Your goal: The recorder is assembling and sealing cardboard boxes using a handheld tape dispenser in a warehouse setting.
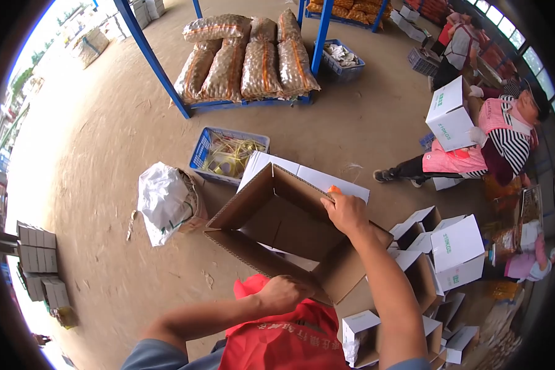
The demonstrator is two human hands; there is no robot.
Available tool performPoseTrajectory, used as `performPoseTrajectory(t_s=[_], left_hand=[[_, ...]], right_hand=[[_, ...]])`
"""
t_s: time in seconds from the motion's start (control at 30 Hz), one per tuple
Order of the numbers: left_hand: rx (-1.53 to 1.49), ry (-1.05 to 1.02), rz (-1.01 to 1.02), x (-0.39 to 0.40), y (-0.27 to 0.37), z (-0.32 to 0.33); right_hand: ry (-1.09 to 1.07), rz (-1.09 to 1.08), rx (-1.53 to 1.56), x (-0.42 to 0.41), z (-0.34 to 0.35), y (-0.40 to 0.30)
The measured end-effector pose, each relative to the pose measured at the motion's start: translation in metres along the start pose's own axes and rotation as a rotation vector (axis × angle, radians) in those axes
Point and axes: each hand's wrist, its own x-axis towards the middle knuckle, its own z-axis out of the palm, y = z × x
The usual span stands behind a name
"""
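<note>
A cardboard box (296, 222), brown inside with its walls standing, is held at a tilt before me. My right hand (349, 212) grips its far rim. Beside those fingers shows a small orange object (335, 189), mostly hidden. My left hand (284, 293) is closed at the near wall, its fingertips out of sight. Through a gap low in the box something pale is visible. White cardboard panels (314, 173) extend beyond the far wall. The red apron (282, 342) on my body lies just below the box.
Several white boxes (458, 245) are piled at right. A blue crate (231, 152) with straps and tape rolls stands ahead, near a white sack (166, 199). Filled mesh sacks (259, 64) lie on a blue rack. A person (499, 125) carries a white box (451, 113) at right.
</note>
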Motion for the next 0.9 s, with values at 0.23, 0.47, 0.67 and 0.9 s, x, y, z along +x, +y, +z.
performPoseTrajectory(t_s=[0.23,0.47,0.67,0.9], left_hand=[[-0.07,-0.011,0.05,0.04,0.033,0.023],[-0.736,0.007,-0.099,0.04,0.033,-0.032],[-0.875,0.268,-0.2,-0.015,-0.025,-0.104],[0.161,0.36,-0.747,-0.053,-0.178,-0.206]], right_hand=[[0.003,-0.209,0.1,0.057,0.018,-0.013],[0.049,-0.198,0.097,0.066,0.021,-0.02],[0.055,-0.221,0.097,0.067,0.021,-0.019],[0.022,-0.145,0.099,0.071,0.018,-0.022]])
